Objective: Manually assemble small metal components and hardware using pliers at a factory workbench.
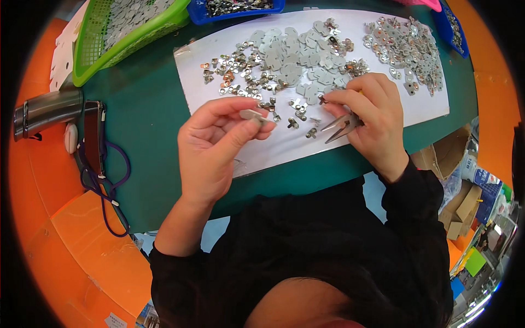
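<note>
My left hand (210, 139) pinches a flat grey metal plate (253, 115) between thumb and fingers, above the white sheet (210, 156). In my right hand (377, 112) is a pair of pliers (342, 129), its jaws apart and pointing left over the sheet. The right thumb and index finger also close on a small dark metal clip (322, 100). Several loose clips (298, 109) lie between the hands. Just beyond them is a heap of flat grey plates (290, 54), with a pile of small shiny clips (235, 76) to its left.
Another metal-part pile (407, 52) spreads at the sheet's right. On the green table (147, 147), a green basket (90, 54) and blue trays (235, 15) (456, 46) hold parts. At left lie a phone (93, 136) with a purple cord (123, 156) and a dark cylinder (52, 113).
</note>
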`<move>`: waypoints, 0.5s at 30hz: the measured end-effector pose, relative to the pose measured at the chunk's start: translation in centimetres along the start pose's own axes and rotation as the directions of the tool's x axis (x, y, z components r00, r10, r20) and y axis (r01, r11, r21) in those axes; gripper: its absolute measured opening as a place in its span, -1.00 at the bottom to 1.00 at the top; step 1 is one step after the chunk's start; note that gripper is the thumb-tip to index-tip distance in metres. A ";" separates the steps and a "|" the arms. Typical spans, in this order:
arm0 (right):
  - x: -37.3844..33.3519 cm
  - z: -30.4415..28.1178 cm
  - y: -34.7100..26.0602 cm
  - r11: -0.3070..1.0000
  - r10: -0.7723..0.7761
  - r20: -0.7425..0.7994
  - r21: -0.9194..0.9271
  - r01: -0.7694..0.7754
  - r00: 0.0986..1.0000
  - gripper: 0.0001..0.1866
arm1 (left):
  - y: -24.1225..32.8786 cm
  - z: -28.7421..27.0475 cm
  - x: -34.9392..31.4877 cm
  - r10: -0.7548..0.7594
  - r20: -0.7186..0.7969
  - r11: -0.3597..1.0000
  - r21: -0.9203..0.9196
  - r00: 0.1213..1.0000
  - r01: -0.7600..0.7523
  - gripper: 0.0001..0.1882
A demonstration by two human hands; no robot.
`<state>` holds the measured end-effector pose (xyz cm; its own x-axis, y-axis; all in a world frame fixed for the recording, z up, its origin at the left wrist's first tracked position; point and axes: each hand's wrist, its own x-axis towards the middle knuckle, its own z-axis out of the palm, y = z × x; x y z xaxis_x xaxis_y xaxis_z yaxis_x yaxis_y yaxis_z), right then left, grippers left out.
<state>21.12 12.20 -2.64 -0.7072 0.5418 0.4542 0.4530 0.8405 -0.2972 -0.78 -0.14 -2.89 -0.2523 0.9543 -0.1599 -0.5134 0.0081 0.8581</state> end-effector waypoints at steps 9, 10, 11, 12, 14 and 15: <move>2.6 -0.1 -2.5 0.962 -0.051 -0.102 0.263 0.076 0.993 -0.80 | 0.2 0.9 -0.9 -0.046 0.057 0.952 0.306 0.997 0.027 -0.54; 2.7 0.2 -3.1 0.949 -0.060 -0.098 0.303 0.087 0.993 -0.80 | 0.0 1.1 -1.1 0.013 0.098 0.936 0.349 0.995 -0.046 -0.55; 2.8 0.3 -3.4 0.948 -0.060 -0.100 0.305 0.088 0.993 -0.80 | -0.1 1.1 -1.2 0.072 0.140 0.913 0.390 0.988 -0.121 -0.56; 2.9 0.4 -3.7 0.935 -0.086 -0.088 0.338 0.111 0.992 -0.77 | -0.4 0.9 -1.1 0.108 0.161 0.911 0.379 0.981 -0.162 -0.56; 3.0 0.2 -3.9 0.915 -0.120 -0.069 0.380 0.137 0.990 -0.74 | -0.5 0.5 -1.0 0.139 0.184 0.865 0.455 0.973 -0.210 -0.56; 3.1 0.1 -3.9 0.914 -0.122 -0.070 0.381 0.139 0.990 -0.74 | -0.4 0.4 -0.9 0.167 0.212 0.813 0.524 0.963 -0.256 -0.55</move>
<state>17.15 10.58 -0.17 -0.7175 0.4345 0.5444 0.1087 0.8419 -0.5286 -0.03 -0.93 -2.94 -0.1550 0.9836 0.0921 0.0768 -0.0809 0.9938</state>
